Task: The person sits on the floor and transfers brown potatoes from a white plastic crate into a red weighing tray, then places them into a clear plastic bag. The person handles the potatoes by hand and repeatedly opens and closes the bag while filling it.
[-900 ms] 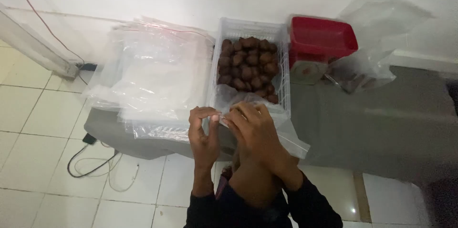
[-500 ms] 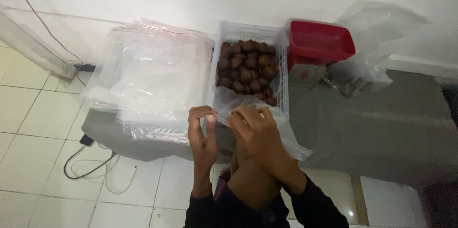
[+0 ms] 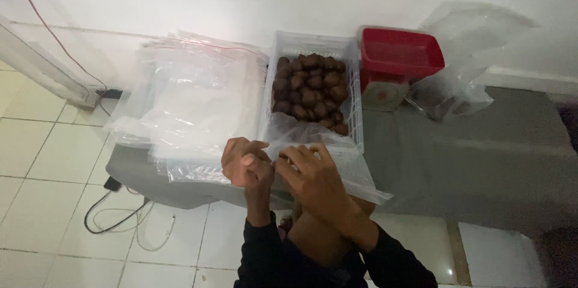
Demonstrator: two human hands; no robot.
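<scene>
- Left hand (image 3: pixel 245 162) and right hand (image 3: pixel 313 176) meet at the near edge of the mat (image 3: pixel 481 161), fingers pinched on the rim of a clear bag (image 3: pixel 337 155).
- The bag lies against the near end of the white basket (image 3: pixel 355 101) of brown fruit (image 3: pixel 310 86).
- Bag stack (image 3: pixel 192 101) lies left; red scale (image 3: pixel 397 59) stands right.

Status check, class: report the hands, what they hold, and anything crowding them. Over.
Left hand and right hand both pinch the clear plastic bag at its edge. White basket of brown fruit just behind. Bag stack lies alongside, left.
</scene>
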